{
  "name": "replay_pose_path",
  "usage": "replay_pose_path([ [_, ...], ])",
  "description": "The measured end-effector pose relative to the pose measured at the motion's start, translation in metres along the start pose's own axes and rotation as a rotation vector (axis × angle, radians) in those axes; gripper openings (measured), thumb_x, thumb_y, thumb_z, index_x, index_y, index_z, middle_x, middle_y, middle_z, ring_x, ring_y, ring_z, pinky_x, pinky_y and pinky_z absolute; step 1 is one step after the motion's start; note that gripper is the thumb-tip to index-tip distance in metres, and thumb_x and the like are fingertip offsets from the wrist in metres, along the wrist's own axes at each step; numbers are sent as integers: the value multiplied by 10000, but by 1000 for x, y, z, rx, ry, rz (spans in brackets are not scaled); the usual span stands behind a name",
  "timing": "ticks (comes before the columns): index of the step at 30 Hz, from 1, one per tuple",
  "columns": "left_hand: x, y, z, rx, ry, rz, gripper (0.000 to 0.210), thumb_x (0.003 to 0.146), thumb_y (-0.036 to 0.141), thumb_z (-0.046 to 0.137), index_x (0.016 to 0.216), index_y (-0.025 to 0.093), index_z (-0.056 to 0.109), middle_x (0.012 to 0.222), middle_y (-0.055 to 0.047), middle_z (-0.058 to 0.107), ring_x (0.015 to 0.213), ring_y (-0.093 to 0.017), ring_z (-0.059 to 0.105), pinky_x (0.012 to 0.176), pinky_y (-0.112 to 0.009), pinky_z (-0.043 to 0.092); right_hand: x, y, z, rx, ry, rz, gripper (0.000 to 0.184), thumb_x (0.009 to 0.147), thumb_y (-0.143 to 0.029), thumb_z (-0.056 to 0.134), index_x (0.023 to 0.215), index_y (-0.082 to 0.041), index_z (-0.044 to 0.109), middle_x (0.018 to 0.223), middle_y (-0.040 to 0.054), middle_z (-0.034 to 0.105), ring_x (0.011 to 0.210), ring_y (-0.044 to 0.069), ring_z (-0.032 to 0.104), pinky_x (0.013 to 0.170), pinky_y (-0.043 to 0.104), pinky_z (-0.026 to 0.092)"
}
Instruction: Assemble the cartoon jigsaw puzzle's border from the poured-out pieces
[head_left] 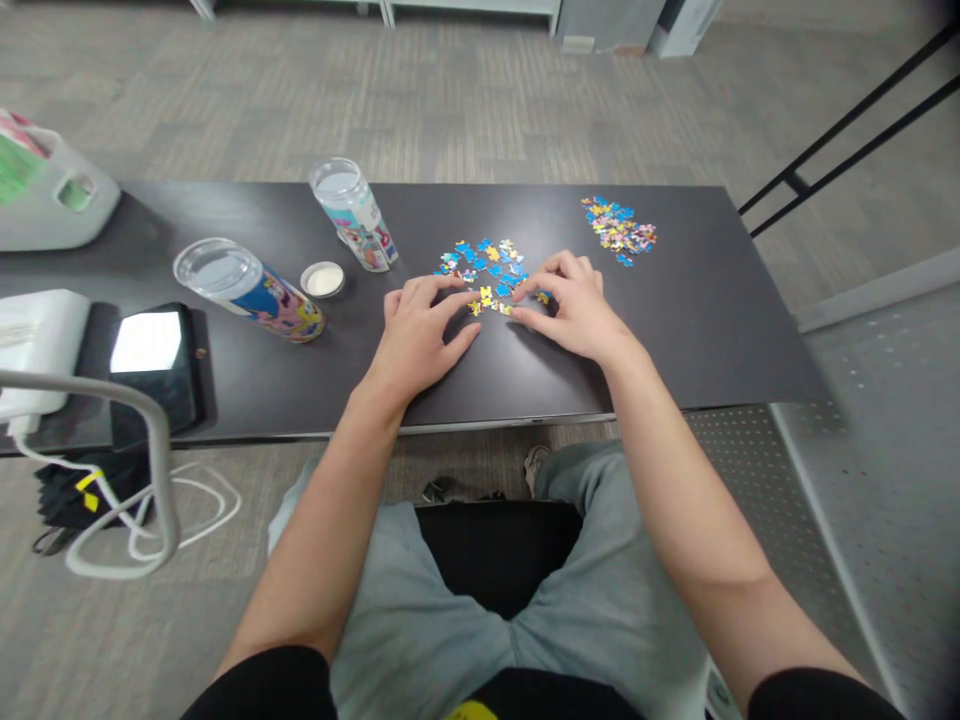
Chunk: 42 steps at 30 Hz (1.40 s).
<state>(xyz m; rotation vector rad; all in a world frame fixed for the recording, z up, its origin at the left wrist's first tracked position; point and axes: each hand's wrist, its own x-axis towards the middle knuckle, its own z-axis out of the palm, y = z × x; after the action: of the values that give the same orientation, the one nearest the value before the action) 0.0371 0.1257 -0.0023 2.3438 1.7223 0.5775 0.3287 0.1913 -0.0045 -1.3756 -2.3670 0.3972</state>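
Hands: left hand (424, 325) and right hand (574, 305) were held low over a smooth, dark tabletop (720, 330), fingers curved, thumbs parted from forefingers; whether any piece was pressed by the right fingertips could not be told.
Near canister: a clear-walled cylinder (259, 300), wrapped in glossy printed paper, was stood upright left of the left hand.
Yellow pieces: small, knobbed jigsaw pieces (486, 297) were gathered between the two hands.
Lid: a round, pale disc (323, 279) was laid beside the cylinder.
Blue pieces: a loose, mostly blue spread (495, 265) was scattered just beyond the fingertips.
Far heap: mixed-colour pieces (619, 230) were piled beyond the right hand.
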Motion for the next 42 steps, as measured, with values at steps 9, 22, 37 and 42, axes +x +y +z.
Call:
replay_pose_path([
  [9, -19, 8, -6, -4, 40, 106, 300, 1259, 357, 811, 1509, 320, 973, 1650, -131, 893, 1599, -431, 734, 1362, -671, 493, -3, 4, -6, 105, -105, -104, 164, 1181, -364, 847, 1263, -368, 989, 1522, 140, 718, 1484, 467, 656, 1362, 810, 459],
  [22, -13, 1, -2, -139, 14, 48, 278, 1265, 302, 760, 1490, 308, 924, 1498, -108, 875, 1449, -363, 780, 1234, -541, 522, -9, 15, -7, 179, -68, -124, 182, 1086, -411, 933, 1255, -351, 962, 1469, 124, 765, 1501, 479, 664, 1363, 789, 422],
  [37, -10, 4, 0, -215, -45, 81, 198, 1212, 337, 862, 1330, 358, 1019, 1427, -85, 877, 1368, -351, 783, 1247, -566, 530, -14, 9, -14, 290, -173, -155, 197, 1108, -505, 956, 1228, -350, 976, 1445, 101, 849, 1460, 437, 716, 1344, 678, 386],
  [42, -10, 3, 0, -230, -39, 78, 173, 1191, 323, 912, 1308, 364, 1033, 1421, -82, 865, 1374, -354, 781, 1251, -565, 527, -13, 10, -12, 310, -176, -182, 202, 1143, -517, 935, 1211, -334, 984, 1419, 109, 854, 1426, 426, 735, 1316, 641, 394],
])
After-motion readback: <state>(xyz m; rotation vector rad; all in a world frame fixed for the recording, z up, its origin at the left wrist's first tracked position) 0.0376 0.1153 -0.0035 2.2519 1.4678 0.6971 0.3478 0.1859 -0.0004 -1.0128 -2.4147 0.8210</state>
